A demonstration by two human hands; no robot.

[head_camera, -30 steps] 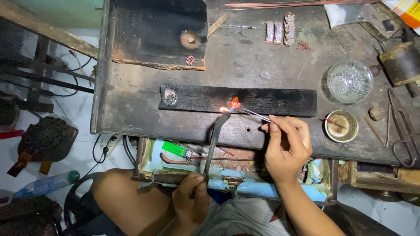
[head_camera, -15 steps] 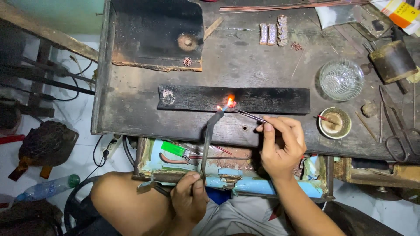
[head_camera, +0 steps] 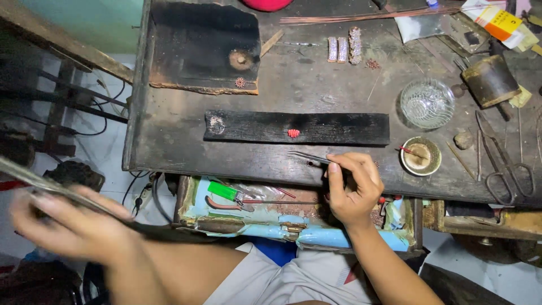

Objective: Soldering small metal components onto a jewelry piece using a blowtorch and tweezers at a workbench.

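Pinching tweezers, glowing piece just ahead of the tips

We have the right hand (head_camera: 353, 189) at the near edge of the workbench (head_camera: 169, 141), thumb and fingers (head_camera: 334, 169) pressed together on thin metal tweezers (head_camera: 309, 157). Tweezer long axis runs roughly left-right, tips aimed left and slightly away from us.

Small red-glowing piece (head_camera: 293, 133) sits on the charred black strip (head_camera: 296, 127), near its middle. From our tweezer tips it lies just beyond and a touch left: near, not touching. Strip's long axis is left-right, parallel to the bench edge, so the tweezers lie almost parallel to it, just on our side.

Left hand (head_camera: 73, 229) is well off to the left, low, off the bench, motion-blurred. Fingers look curled around a long thin dark tool (head_camera: 51, 189); exact grip we cannot tell. Right hand is clearly the nearer one to the piece.

Further out: glass bowl (head_camera: 427, 103) and small brass dish (head_camera: 420, 156) to the right of the strip, scissors (head_camera: 502, 164) beyond those. Burnt square block (head_camera: 203, 48) at the far left of the bench, three small beaded pieces (head_camera: 344, 48) at the far middle. Open drawer (head_camera: 293, 226) under our right hand holds a green lighter (head_camera: 223, 190) and pliers.
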